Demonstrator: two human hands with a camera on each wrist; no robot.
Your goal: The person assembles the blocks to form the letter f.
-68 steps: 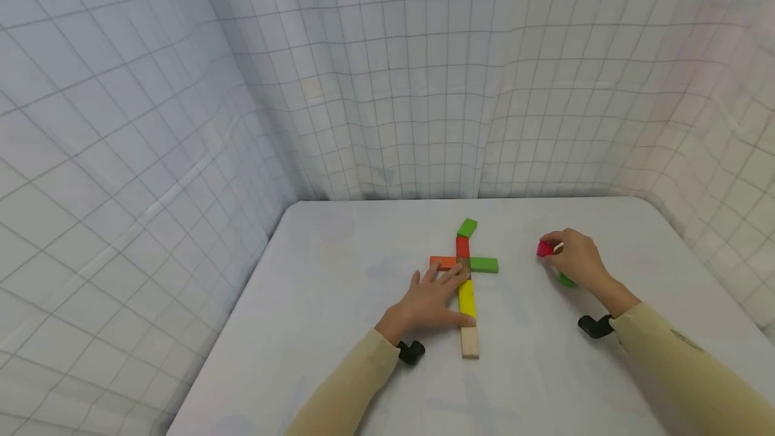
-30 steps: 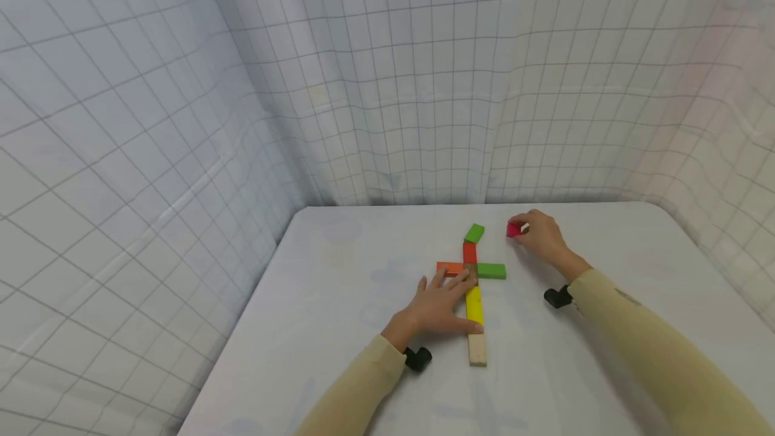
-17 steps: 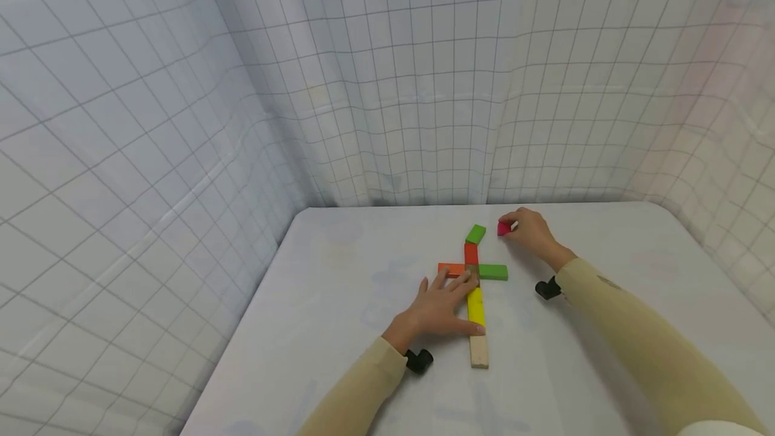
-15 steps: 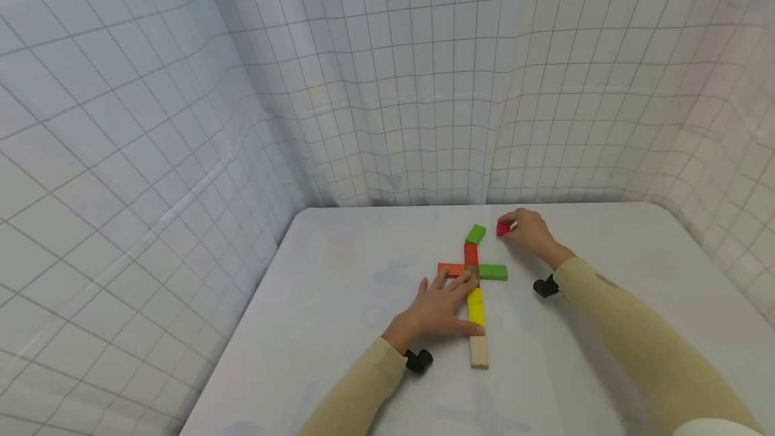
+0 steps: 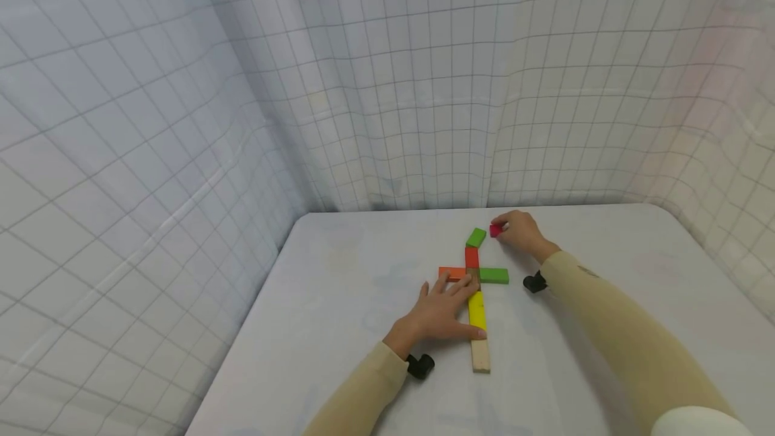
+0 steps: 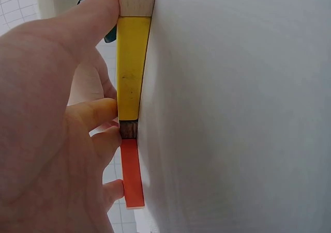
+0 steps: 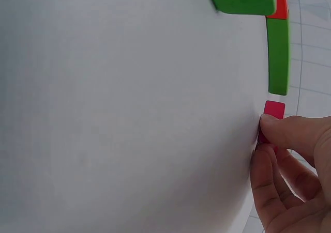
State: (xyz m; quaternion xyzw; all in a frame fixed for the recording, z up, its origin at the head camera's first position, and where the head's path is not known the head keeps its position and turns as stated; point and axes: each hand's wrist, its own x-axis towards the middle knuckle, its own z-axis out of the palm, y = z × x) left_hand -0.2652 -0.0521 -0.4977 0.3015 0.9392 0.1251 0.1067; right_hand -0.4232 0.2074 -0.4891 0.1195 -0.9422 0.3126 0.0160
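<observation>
Flat coloured wooden blocks lie in a cross on the white table. My left hand (image 5: 437, 315) rests on it with spread fingers, touching the orange block (image 6: 132, 173), the dark brown block (image 6: 129, 129) and the yellow block (image 6: 133, 67); its thumb lies near the joint with the plain wood block (image 5: 481, 356). Above the brown block sits a red block (image 5: 472, 258), and a slanted green block (image 5: 476, 237) touches its far end. Between thumb and fingers my right hand (image 5: 522, 231) pinches a pink-red block (image 7: 274, 109), slightly apart from the slanted green block's end.
Another green block (image 5: 494, 276) forms the cross's right arm, below my right hand. White grid-patterned curtains (image 5: 387, 86) enclose the table (image 5: 339, 274) at the back and sides. A black wrist-camera mount (image 5: 535, 282) hangs under the right wrist.
The right hand has carried the pink-red block left and away from me, from the table's right side to beside the slanted green block. The left hand has stayed on the blocks.
</observation>
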